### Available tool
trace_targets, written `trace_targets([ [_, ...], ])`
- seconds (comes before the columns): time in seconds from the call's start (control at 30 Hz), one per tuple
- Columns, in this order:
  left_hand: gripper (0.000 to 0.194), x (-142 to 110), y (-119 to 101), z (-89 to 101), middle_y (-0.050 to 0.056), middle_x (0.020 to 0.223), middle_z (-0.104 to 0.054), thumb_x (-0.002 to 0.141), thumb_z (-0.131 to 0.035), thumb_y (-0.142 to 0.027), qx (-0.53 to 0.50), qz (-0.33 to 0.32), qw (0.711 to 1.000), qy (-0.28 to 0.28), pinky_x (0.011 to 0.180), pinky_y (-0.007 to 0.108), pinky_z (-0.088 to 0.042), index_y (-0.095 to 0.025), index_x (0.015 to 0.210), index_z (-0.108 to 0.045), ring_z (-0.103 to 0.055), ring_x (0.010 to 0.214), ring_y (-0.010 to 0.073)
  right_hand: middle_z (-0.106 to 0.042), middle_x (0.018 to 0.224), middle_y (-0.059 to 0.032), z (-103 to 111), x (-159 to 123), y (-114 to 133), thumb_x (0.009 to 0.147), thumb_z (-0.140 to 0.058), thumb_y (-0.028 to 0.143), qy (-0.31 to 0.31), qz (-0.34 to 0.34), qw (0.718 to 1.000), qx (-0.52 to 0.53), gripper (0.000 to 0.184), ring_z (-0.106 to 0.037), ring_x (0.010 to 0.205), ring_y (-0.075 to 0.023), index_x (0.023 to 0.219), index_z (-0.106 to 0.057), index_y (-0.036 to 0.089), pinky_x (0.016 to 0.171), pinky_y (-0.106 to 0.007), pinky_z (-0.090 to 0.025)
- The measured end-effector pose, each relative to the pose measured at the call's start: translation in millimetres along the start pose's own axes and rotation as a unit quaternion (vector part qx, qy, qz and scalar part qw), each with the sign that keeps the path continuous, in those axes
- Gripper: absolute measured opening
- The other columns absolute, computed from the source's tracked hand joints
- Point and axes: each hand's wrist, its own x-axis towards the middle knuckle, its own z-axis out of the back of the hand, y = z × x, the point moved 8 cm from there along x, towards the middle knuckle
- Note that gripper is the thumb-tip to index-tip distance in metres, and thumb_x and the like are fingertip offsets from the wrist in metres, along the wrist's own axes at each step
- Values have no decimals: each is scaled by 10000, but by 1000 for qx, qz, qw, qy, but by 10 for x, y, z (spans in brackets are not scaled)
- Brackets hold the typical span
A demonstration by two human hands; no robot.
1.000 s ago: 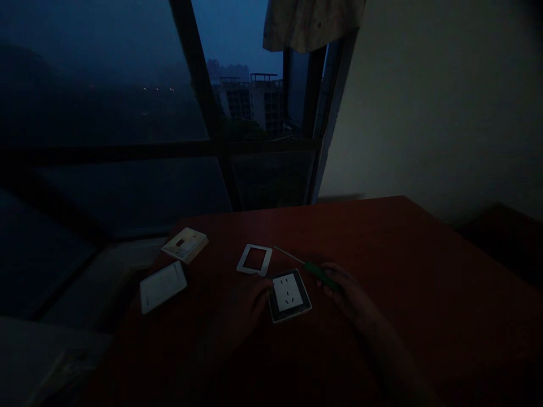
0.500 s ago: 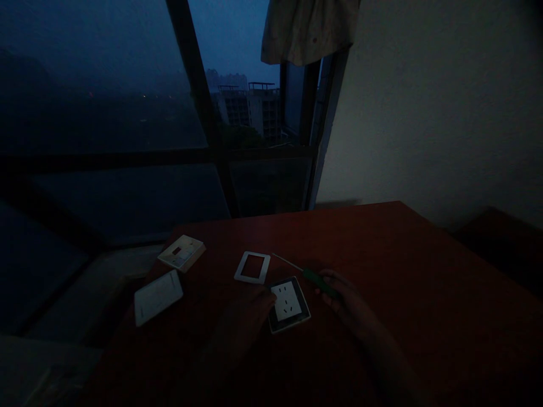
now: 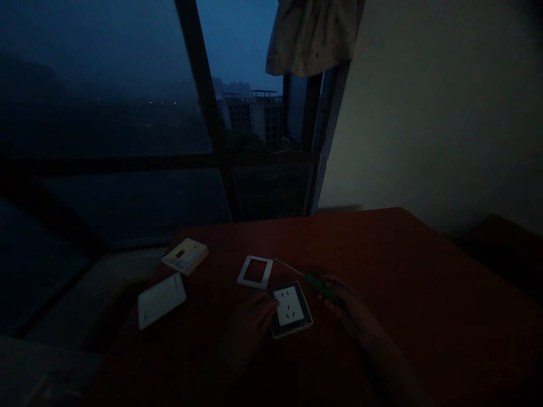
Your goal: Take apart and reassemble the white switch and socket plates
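Note:
A wall socket (image 3: 290, 306) with a white face and a dark surround lies on the table in front of me. My left hand (image 3: 257, 314) is at its left side, the fingers closed together over its edge. In my right hand (image 3: 345, 302) is a screwdriver (image 3: 320, 287), gripped by its green handle. Its thin shaft points away to the left, with the tip near a white square frame (image 3: 267, 275) that lies just beyond the socket. My right hand stays apart from the socket, to its right. Dim light hides part of the fingers.
To the left on the reddish table (image 3: 360, 243) lie a pale box with a small rectangular opening (image 3: 195, 259) and a flat white plate (image 3: 162, 301). A window (image 3: 127, 198) stands behind the table, with a curtain (image 3: 314, 42) above and a wall (image 3: 424, 113) to the right.
The view has shifted slightly, so everything sits a little lower and further right. Both hands keep nearly the same places by the socket; the screwdriver is still held.

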Motion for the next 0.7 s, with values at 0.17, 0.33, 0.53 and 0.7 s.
trace_targets([
  [0.17, 247, -11, -2, -9, 23, 970, -664, 854, -503, -84, -10, -2, 1000, 6, 735, 243, -542, -232, 951, -675, -647, 848, 151, -686, 917, 3, 13, -1, 3, 674, -772, 313, -2, 2, 1000, -2, 274, -660, 732, -140, 916, -679, 226, 674, -237, -525],
  [0.33, 253, -11, 8, 2, 22, 958, -656, 859, -493, -99, -49, 14, 999, 14, 726, 249, -537, -240, 956, -679, -640, 845, 151, -687, 892, 2, -3, -9, 11, 673, -773, 308, 3, 3, 1000, -3, 253, -657, 731, -139, 894, -682, 224, 683, -238, -524],
  [0.53, 210, 14, 0, 44, 23, 918, -659, 842, -527, -124, -62, 38, 997, 6, 711, 259, -540, -237, 898, -694, -639, 830, 163, -689, 893, -8, -31, -31, 30, 683, -765, 311, 8, 6, 1000, -8, 245, -653, 731, -141, 899, -691, 221, 658, -234, -520],
  [0.7, 211, 8, 17, 45, 32, 935, -663, 830, -544, -126, -72, 44, 996, 1, 734, 272, -547, -233, 916, -704, -643, 848, 169, -685, 899, -6, -39, -33, 42, 676, -769, 312, 12, 12, 1000, -7, 244, -650, 743, -147, 888, -693, 218, 676, -248, -521],
])
